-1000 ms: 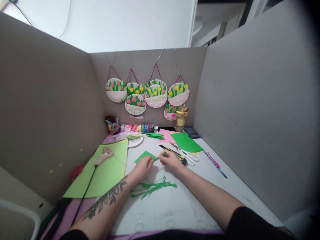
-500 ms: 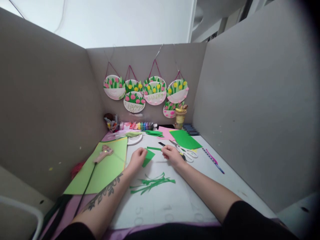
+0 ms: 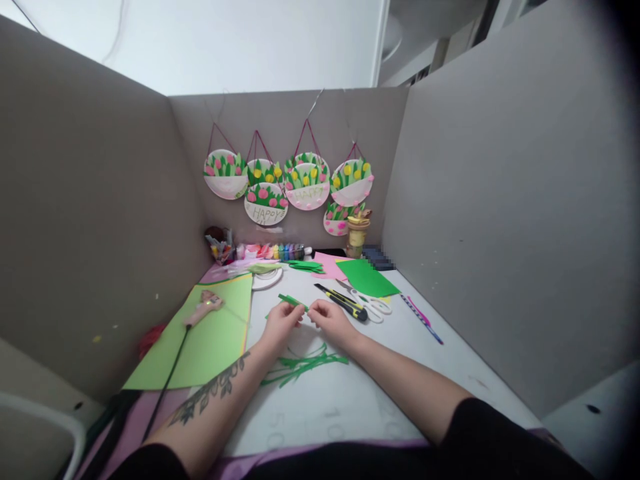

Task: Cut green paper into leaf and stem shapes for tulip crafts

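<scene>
My left hand [image 3: 283, 323] is closed on a narrow green paper strip [image 3: 289, 299], which slants up and left from between the fingers. At the strip's lower right end my right hand [image 3: 331, 321] pinches with thumb and forefinger, close against the left fingertips. A bit of green paper shows behind the left hand, mostly hidden. Below both hands a loose heap of thin green paper scraps [image 3: 313, 363] lies on the white tabletop. Just right of the right hand is a yellow and black utility knife [image 3: 345, 303], with white-handled scissors [image 3: 373, 303] beside it.
A glue gun [image 3: 206, 305] with a cord lies on light green sheets [image 3: 225, 343] at left. Green paper [image 3: 369, 277], pink paper and a striped pencil [image 3: 423, 320] are on the right. Paint bottles [image 3: 275, 252] line the back, below hanging paper-plate flower baskets [image 3: 306, 195]. Grey panels enclose three sides.
My right hand has moved left and now meets my left hand. The green strip, earlier stretched between them, now slants above the left fingers. The larger green piece has mostly gone from sight.
</scene>
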The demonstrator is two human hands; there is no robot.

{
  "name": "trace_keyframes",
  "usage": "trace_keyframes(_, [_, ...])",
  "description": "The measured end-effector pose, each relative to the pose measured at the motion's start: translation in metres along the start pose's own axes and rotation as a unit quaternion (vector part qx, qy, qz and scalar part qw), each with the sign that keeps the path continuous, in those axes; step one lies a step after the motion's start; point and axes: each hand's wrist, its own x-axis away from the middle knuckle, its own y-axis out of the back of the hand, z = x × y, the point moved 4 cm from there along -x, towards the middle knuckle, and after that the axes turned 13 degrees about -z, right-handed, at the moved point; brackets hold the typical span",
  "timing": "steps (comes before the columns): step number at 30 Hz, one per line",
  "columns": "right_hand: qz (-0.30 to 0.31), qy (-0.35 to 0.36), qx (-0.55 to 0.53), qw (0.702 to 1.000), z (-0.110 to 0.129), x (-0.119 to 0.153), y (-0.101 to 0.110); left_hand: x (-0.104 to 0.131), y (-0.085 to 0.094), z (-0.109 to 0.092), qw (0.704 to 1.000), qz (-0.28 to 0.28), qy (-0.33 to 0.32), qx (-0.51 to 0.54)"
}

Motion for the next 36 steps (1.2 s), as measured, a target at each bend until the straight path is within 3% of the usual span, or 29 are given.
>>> trace_keyframes(3, [-0.008, 0.031, 0.033, 0.999, 0.006, -0.006, 0.011, -0.004, 0.007, -0.007, 0.999, -0.027, 0.010, 0.014])
trace_keyframes(5, [-0.037, 0.068, 0.100, 0.992, 0.013, -0.016, 0.029, -0.010, 0.014, -0.007, 0.997, -0.065, 0.023, 0.035])
trace_keyframes(8, [-0.073, 0.104, 0.295, 0.947, 0.021, -0.035, 0.070, -0.021, 0.022, 0.000, 0.989, -0.106, 0.048, 0.095])
trace_keyframes(11, [-0.072, -0.002, 0.488, 0.870, 0.008, -0.052, 0.118, -0.026, 0.023, 0.008, 0.974, -0.127, 0.082, 0.168])
trace_keyframes(13, [-0.016, -0.063, 0.561, 0.826, -0.008, -0.055, 0.140, -0.026, 0.023, 0.011, 0.967, -0.134, 0.095, 0.196])
trace_keyframes(16, [0.052, -0.099, 0.589, 0.801, -0.029, -0.052, 0.150, -0.025, 0.021, 0.012, 0.962, -0.134, 0.106, 0.213])
trace_keyframes(21, [0.082, -0.093, 0.591, 0.797, -0.039, -0.047, 0.144, -0.026, 0.022, 0.011, 0.966, -0.125, 0.108, 0.201])
trace_keyframes(29, [0.057, -0.125, 0.598, 0.790, -0.041, -0.052, 0.154, -0.027, 0.020, 0.014, 0.967, -0.122, 0.092, 0.202])
trace_keyframes(32, [0.013, -0.120, 0.541, 0.832, -0.032, -0.052, 0.162, -0.029, 0.021, 0.014, 0.964, -0.131, 0.085, 0.216])
trace_keyframes(36, [-0.022, -0.141, 0.349, 0.926, -0.019, -0.052, 0.165, -0.029, 0.024, 0.011, 0.965, -0.135, 0.079, 0.211])
